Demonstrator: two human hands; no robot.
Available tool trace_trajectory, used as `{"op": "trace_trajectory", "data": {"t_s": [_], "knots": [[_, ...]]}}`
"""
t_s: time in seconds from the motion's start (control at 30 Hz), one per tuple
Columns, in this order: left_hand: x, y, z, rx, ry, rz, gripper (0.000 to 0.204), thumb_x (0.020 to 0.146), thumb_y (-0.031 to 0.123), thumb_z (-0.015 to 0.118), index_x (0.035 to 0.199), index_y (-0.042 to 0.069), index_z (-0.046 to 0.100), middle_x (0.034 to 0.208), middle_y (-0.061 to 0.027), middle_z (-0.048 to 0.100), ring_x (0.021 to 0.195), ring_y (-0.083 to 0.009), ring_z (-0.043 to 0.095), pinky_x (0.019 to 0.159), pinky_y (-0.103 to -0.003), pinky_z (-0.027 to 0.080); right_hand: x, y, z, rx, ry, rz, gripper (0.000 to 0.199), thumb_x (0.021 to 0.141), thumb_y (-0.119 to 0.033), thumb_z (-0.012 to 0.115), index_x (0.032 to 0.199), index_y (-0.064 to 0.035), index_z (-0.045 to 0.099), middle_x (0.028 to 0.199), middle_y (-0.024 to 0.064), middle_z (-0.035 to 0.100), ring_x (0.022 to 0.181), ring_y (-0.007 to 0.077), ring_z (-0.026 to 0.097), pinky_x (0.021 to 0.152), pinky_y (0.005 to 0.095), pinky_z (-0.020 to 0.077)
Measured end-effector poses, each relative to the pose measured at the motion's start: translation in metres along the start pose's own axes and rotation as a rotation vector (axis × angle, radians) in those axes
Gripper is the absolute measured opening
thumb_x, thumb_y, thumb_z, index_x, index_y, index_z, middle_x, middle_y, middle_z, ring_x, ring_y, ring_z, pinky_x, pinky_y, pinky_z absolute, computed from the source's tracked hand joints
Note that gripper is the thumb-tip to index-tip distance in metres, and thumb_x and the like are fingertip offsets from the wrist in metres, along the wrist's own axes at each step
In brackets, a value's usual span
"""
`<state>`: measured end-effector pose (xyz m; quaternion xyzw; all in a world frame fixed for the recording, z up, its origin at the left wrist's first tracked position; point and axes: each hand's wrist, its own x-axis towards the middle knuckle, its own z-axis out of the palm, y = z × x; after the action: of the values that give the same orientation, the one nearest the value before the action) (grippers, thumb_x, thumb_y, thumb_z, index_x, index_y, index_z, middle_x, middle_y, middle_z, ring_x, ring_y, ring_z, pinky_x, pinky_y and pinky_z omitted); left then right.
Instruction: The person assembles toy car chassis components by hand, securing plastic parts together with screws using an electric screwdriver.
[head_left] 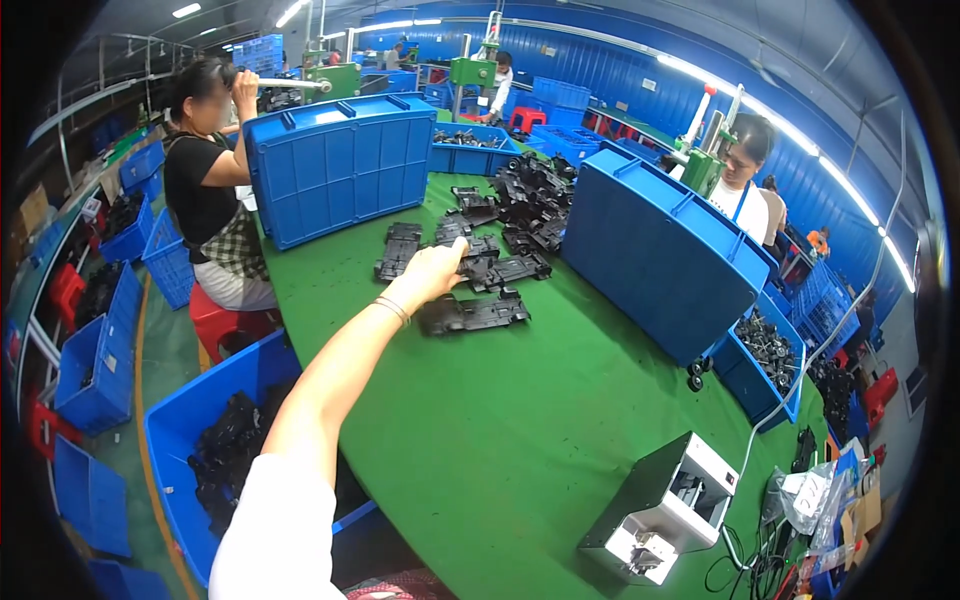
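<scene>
Reaching out over the green felt-like table (520,440), we have our left hand (432,272) stretched far forward, arm bare from a white sleeve (280,530), with a thin bracelet at the wrist. Below and left of the arm sits an open blue plastic bin (175,450) full of dark parts. The fingers look pressed loosely together and curled down onto a flat black plastic toy-car chassis (500,270); whether they already pinch it, we cannot tell. Just under the hand lies another chassis (475,313), and beyond the fingertips a heap of the same black parts (530,195). Our right hand is out of view. We judge this the pick-up step; next we would need a firm grip and a lift clear of the neighbouring pieces.
</scene>
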<state>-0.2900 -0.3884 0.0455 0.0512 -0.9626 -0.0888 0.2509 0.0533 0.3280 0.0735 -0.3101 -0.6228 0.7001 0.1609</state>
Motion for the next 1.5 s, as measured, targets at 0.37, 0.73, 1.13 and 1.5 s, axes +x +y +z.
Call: {"op": "trace_trajectory", "data": {"t_s": [0.37, 0.73, 1.13, 1.5], "knots": [[-0.120, 0.100, -0.096, 0.006, 0.602, 0.721, 0.020, 0.063, 0.009, 0.060, 0.084, 0.010, 0.060, 0.069, -0.0012, 0.048, 0.065, -0.0164, 0.052, 0.062, -0.031, 0.046, -0.009, -0.021, 0.091, 0.310, -0.605, -0.202, 0.021, 0.085, -0.005, 0.052, 0.105, -0.0056, 0.046, 0.078, 0.0061, 0.054, 0.059, 0.0171, 0.051, 0.057, 0.0280, 0.0436], [-0.221, 0.206, -0.118, -1.139, -0.097, 0.061, 0.030, 0.066, -0.002, 0.059, 0.095, 0.000, 0.054, 0.092, -0.0095, 0.059, 0.070, -0.0130, 0.058, 0.058, -0.026, 0.049, -0.036, -0.037, 0.180, 0.572, -0.528, -0.685, 0.040, 0.077, -0.003, 0.056, 0.111, -0.0046, 0.035, 0.065, 0.0075, 0.051, 0.044, 0.0137, 0.046, 0.041, 0.0234, 0.0410], [-0.292, 0.263, -0.037, -2.287, -1.115, -0.993, 0.038, 0.086, 0.012, 0.051, 0.118, -0.006, 0.044, 0.111, -0.0198, 0.055, 0.101, -0.0304, 0.057, 0.087, -0.049, 0.048, -0.020, -0.002, 0.278, 0.102, -0.421, -0.891, 0.033, 0.077, 0.011, 0.054, 0.104, 0.0011, 0.038, 0.067, 0.0082, 0.056, 0.057, 0.0145, 0.058, 0.057, 0.0263, 0.0490], [-0.271, 0.273, -0.018, -1.952, -0.990, -0.762, 0.025, 0.085, 0.013, 0.056, 0.103, -0.004, 0.055, 0.092, -0.0147, 0.064, 0.078, -0.0206, 0.065, 0.069, -0.031, 0.054, -0.035, -0.010, 0.264, 0.510, -0.516, -0.566, 0.030, 0.077, 0.006, 0.050, 0.104, 0.0003, 0.040, 0.063, 0.0078, 0.048, 0.046, 0.0170, 0.050, 0.046, 0.0291, 0.0463]]}}
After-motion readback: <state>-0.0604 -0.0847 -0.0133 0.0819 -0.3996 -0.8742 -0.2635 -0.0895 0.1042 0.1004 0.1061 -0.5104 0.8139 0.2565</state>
